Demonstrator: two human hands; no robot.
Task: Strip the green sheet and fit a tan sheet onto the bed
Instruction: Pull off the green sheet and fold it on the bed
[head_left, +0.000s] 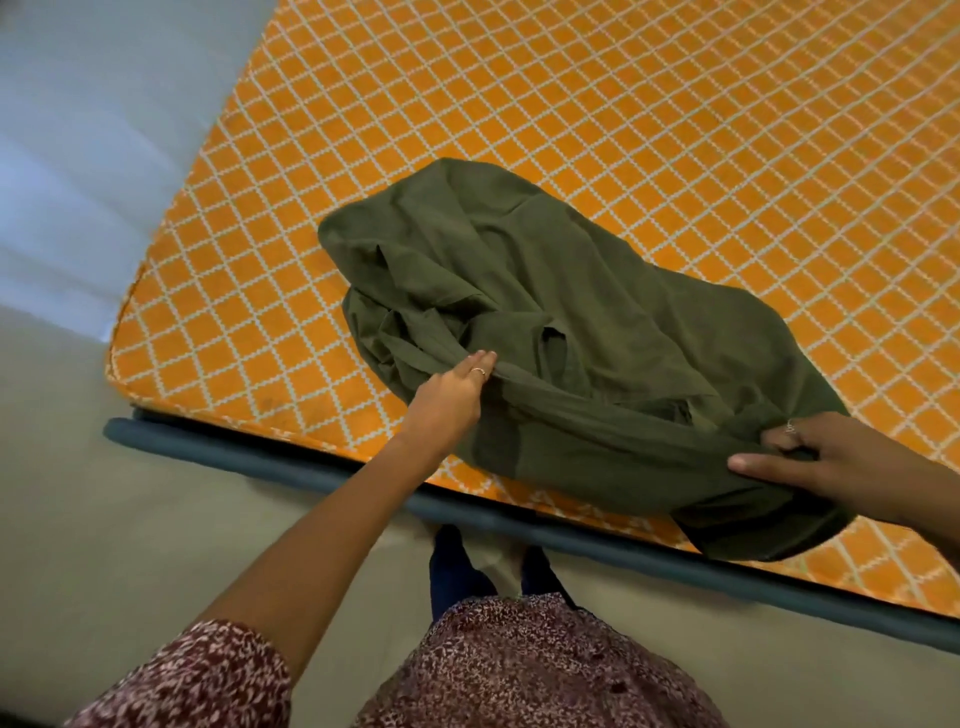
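green sheet (545, 312) is fully off the mattress (675, 104), bunched in a loose heap on the near part of it, one end drooping over the edge by the bed frame (311, 470). Left hand (457, 387) grips a gathered fold at the heap's near-left side; bulk of the cloth lies beyond and to the right of it. Right hand (810, 457) pinches the near-right end, thumb on top, cloth bunched under the fingers. Edge between the hands is drawn fairly taut, probably to gather or fold it for removal. No tan sheet in view.
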